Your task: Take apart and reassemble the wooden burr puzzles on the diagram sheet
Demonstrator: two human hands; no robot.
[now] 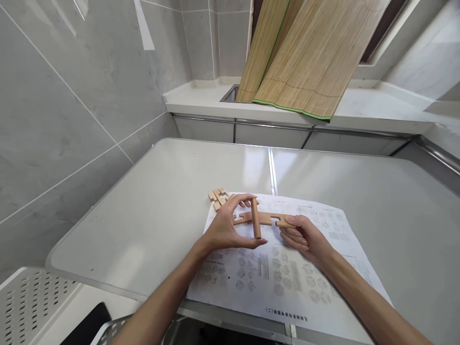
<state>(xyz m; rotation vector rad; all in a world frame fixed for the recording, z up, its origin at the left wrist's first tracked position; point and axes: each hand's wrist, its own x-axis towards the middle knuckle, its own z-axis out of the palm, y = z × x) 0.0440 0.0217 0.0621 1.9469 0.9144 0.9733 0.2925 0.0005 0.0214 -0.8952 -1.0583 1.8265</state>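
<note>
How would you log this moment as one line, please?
left hand: holds straight reddish-brown wooden bar between thumb and fingers | right hand: holds notched tan wooden strip at one end | beneath: printed white paper sheet

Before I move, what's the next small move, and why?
Perhaps ease the strip left with your right hand, bringing the notch on that side toward the rod. Your left hand holds the rod crosswise in front of the strip, and that notch sits right of it. Whether they interlock is unclear.
</note>
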